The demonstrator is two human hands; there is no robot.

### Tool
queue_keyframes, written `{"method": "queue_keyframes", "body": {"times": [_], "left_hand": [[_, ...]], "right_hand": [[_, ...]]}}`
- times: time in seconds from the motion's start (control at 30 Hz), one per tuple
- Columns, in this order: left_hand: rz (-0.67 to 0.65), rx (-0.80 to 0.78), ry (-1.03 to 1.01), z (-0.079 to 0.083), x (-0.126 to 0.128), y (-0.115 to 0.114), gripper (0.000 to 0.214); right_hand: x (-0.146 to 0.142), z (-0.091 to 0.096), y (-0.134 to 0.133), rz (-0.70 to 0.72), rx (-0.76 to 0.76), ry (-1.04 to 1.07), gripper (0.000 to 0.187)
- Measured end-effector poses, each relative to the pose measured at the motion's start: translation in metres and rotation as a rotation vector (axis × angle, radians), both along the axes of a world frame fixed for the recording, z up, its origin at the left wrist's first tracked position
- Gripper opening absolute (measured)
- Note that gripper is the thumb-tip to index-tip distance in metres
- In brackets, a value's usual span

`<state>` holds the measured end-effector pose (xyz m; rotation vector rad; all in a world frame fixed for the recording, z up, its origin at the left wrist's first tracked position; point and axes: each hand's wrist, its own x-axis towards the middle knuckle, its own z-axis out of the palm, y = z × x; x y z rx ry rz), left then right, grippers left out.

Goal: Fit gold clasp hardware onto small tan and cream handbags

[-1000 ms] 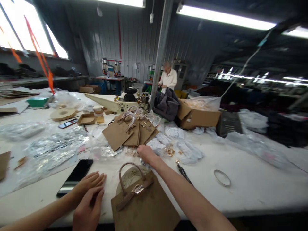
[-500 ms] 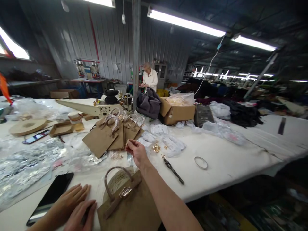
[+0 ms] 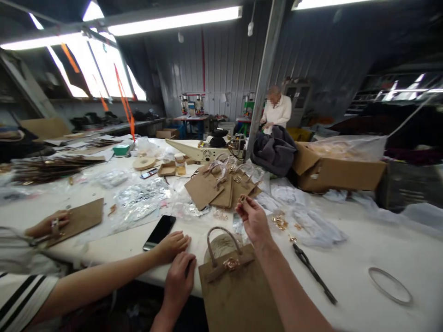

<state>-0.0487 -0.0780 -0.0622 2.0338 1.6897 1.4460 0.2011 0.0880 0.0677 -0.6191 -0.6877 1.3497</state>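
My right hand pinches a small gold-coloured metal fitting above the table, in front of a stack of brown handbags. Curled beside the table edge, my left hand is closed with something dark between thumb and fingers, too small to name. Between my arms a brown handbag with one upright handle and a gold clasp rests at the table edge. Loose gold fittings lie right of my right hand, near dark-handled pliers.
A co-worker's forearm reaches in from the left, its hand near a black phone. Another hand is on a brown panel. A metal ring, cardboard box and tape roll lie about.
My view has swung left, so the bags and table things sit further right, and a striped sleeve and another hand have come into view. The fitting stays pinched in my right hand.
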Motion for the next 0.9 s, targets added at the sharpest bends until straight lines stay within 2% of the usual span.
{"method": "queue_keyframes", "body": {"times": [0.2,0.3,0.37,0.43,0.53,0.63,0.7,0.77,0.9], "left_hand": [[0.002,-0.034,-0.035,0.000,0.000,-0.001,0.021],[0.008,-0.082,-0.165,0.008,0.000,-0.005,0.023],[0.037,-0.122,-0.304,0.024,0.003,-0.008,0.026],[0.046,-0.149,-0.423,0.046,0.011,-0.009,0.034],[-0.087,-0.214,-0.532,0.081,0.032,-0.002,0.051],[-0.204,-0.285,-0.594,0.097,0.053,0.010,0.049],[-0.198,-0.318,-0.627,0.096,0.062,0.016,0.043],[-0.170,-0.371,-0.672,0.088,0.065,0.018,0.045],[-0.067,-0.524,-0.701,0.070,0.061,0.020,0.064]], "right_hand": [[0.020,-0.009,0.010,-0.054,-0.060,-0.401,0.059],[0.029,-0.010,0.000,-0.123,-0.051,-0.534,0.058],[0.028,-0.008,-0.022,-0.129,-0.006,-0.649,0.051],[0.015,-0.006,-0.054,-0.056,0.067,-0.784,0.038],[-0.017,-0.004,-0.106,0.091,0.243,-0.911,0.018],[-0.045,-0.006,-0.136,0.018,0.411,-0.942,0.028],[-0.051,-0.009,-0.143,-0.059,0.426,-0.934,0.034],[-0.049,-0.013,-0.143,-0.081,0.378,-0.919,0.034],[-0.039,-0.024,-0.140,-0.087,0.289,-0.912,0.031]]}}
